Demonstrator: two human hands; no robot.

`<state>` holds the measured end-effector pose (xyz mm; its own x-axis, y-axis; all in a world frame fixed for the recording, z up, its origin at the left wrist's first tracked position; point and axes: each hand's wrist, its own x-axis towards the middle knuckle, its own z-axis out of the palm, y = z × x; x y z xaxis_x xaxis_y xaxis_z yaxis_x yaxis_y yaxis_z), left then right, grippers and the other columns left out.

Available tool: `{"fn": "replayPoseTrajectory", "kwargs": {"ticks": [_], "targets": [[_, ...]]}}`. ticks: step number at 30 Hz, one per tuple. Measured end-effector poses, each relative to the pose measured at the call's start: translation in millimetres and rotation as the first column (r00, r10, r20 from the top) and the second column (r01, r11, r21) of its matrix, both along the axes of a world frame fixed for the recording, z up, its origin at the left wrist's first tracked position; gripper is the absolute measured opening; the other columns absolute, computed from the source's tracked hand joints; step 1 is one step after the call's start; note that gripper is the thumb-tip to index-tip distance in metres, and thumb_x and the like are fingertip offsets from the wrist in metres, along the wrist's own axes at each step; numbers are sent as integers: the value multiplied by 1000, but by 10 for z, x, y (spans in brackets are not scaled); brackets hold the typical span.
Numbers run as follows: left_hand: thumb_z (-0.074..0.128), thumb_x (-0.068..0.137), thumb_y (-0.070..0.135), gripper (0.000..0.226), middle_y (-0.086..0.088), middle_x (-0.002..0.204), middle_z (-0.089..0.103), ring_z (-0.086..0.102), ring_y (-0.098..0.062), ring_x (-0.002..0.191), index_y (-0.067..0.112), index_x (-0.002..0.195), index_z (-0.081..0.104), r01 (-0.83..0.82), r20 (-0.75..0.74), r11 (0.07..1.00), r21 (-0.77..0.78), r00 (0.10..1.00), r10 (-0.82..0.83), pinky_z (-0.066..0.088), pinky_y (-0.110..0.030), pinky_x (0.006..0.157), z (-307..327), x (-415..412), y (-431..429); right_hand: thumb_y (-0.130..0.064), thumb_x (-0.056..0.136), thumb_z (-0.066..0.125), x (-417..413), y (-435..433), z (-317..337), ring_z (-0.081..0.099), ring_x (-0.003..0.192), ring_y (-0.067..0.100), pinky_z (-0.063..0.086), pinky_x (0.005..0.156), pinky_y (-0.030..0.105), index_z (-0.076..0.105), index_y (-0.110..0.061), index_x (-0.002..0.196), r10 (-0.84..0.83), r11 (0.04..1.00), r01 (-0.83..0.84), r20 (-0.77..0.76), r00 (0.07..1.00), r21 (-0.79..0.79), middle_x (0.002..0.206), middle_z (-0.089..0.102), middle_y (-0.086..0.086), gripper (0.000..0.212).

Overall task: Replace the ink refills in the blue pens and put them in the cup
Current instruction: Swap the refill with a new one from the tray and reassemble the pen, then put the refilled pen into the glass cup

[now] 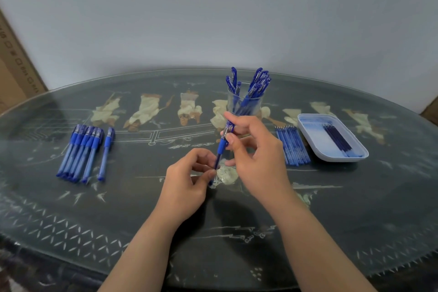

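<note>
A blue pen (222, 147) with a rubber grip sleeve stands steeply tilted. The fingers (238, 121) of the right hand (258, 152) pinch its upper part, and those of the left hand (187, 187) pinch its lower end. Just beyond the right fingertips stands a clear cup (245, 103) holding blue pens upright. Well left of the left fingers lie capped pens (80, 152) side by side, one slightly apart. Right of the right fingers lies a row of light-blue refills (293, 146). Farther right, dark refills (336, 141) lie in a white tray (308, 123).

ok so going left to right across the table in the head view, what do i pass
row of blue pens → lone blue pen → left hand → right hand, both gripping one held pen → row of refills → white tray
</note>
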<state>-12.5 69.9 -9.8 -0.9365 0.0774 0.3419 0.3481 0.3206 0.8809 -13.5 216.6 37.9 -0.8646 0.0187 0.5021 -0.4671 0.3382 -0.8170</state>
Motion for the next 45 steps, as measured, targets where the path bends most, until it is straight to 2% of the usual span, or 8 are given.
{"fn": "replayPoseTrajectory", "kwargs": {"ticks": [10,16,19,22,28,39,42,45], "targets": [[65,85,-7,32,14,85,67,62,-9,74,25,89,66,30,71,998,62,997,-34,55,-26,72,-11,-29,-6,-4,95,59,39,54,-5,71,89,15,62,70,36,61,-38,114,7,990,4,79,997,-142,99,66,-4,39],[66,90,8,14,5,99,72,66,-15,95,21,94,68,-190,134,893,408,980,147,51,-29,88,0,-100,-130,-3,95,59,-100,251,456,73,86,17,61,71,34,61,-35,109,-184,945,167,-33,982,-281,99,67,4,35],[62,94,14,10,2,99,70,65,-15,94,23,93,67,-344,213,756,557,939,271,52,-36,90,9,-132,-173,-5,96,57,-283,396,809,71,86,17,61,71,35,58,-35,110,-326,937,289,-192,926,-195,97,64,-1,33],[60,95,14,9,1,99,68,64,-13,93,22,95,65,-398,241,705,587,917,318,54,-35,88,28,-126,-162,-7,95,55,-561,453,1074,70,84,17,61,72,39,54,-33,111,-373,928,359,-292,881,-103,97,60,-8,31],[59,96,16,10,5,97,67,64,-16,98,24,96,66,-402,221,733,549,915,336,54,-35,85,14,-137,-149,-8,95,56,-1096,412,1086,68,78,14,56,73,26,59,-18,119,-334,908,383,-257,907,172,93,60,-3,27],[59,96,19,12,16,92,67,65,-11,94,29,97,66,-382,212,764,520,924,317,55,-38,87,2,-150,-171,-8,92,60,-1457,344,776,65,87,23,53,85,41,56,-18,117,-313,789,300,-68,947,536,83,67,-1,27],[59,96,20,13,20,89,67,65,-10,94,31,96,67,-379,209,772,510,925,316,55,-39,88,1,-151,-174,-11,92,59,-1537,326,715,66,92,24,44,96,41,56,-19,108,-338,717,320,-92,937,619,87,72,-2,18],[59,96,20,14,19,89,67,65,-9,95,31,95,67,-382,210,775,504,924,319,55,-41,89,5,-150,-170,-17,95,59,-1613,321,665,64,98,22,31,92,34,55,-21,106,-389,674,348,-87,917,652,95,74,-2,13]]}}
